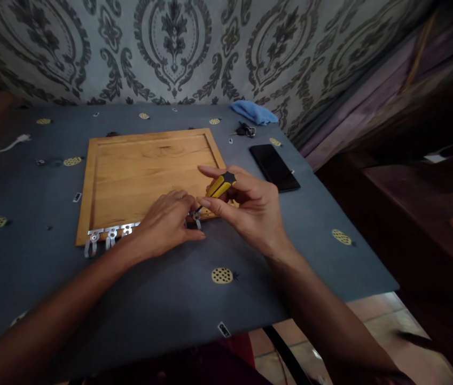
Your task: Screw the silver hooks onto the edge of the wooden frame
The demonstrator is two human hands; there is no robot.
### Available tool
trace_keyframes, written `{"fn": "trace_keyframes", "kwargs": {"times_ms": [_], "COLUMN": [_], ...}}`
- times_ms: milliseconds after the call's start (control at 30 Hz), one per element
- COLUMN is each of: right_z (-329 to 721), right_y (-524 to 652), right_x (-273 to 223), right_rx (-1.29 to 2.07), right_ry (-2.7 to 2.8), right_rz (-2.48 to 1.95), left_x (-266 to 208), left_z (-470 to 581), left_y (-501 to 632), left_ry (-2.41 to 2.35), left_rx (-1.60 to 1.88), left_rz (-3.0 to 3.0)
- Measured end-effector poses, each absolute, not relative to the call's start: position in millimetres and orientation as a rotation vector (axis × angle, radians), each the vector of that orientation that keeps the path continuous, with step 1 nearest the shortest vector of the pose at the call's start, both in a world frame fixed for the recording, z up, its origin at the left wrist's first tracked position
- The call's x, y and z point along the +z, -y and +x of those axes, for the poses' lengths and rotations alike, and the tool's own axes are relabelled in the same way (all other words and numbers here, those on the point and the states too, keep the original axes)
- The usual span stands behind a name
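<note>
A framed wooden board [150, 166] lies flat on the table. Along its near edge runs a metal hook rail [127, 229] with several hooks. My right hand [250, 206] is closed around a yellow and black screwdriver [219, 185], tilted with its tip down at the rail's right part, near a hook [197, 220]. Over the middle of the rail rests my left hand [168, 224], thumb stretched out and fingers bent at the rail beside the screwdriver tip. My left hand hides part of the rail, and whether its fingertips pinch anything does not show.
Right of the board lies a black phone [274, 167]. Keys [244, 130] and a blue cloth [254, 112] are at the back right. A white cable [2, 148] lies at the left. The table's right edge [346, 229] drops to the floor.
</note>
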State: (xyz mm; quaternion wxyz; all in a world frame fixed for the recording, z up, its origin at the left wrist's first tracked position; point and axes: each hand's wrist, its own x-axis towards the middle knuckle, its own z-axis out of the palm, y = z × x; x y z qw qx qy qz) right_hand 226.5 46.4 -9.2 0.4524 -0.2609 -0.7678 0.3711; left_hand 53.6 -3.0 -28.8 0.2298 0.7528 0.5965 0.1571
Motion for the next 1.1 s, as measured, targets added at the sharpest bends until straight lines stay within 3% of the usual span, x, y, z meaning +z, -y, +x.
{"fn": "trace_keyframes", "kwargs": {"times_ms": [900,1100], "right_z": [232.3,228.1], "right_y": [-43.7,-47.6], "right_x": [-0.7,-2.2], "right_rx": [1.091,0.934], "right_ry": [1.896,1.868], "right_rz": [-0.636,-0.597], "left_x": [-21.6,-24.2], "left_z": [49.4,50.5], "left_y": [7.6,8.4], "left_ry": [-1.431,-1.405], "left_rx": [0.578,0.632], "left_rz": [1.996,1.993]}}
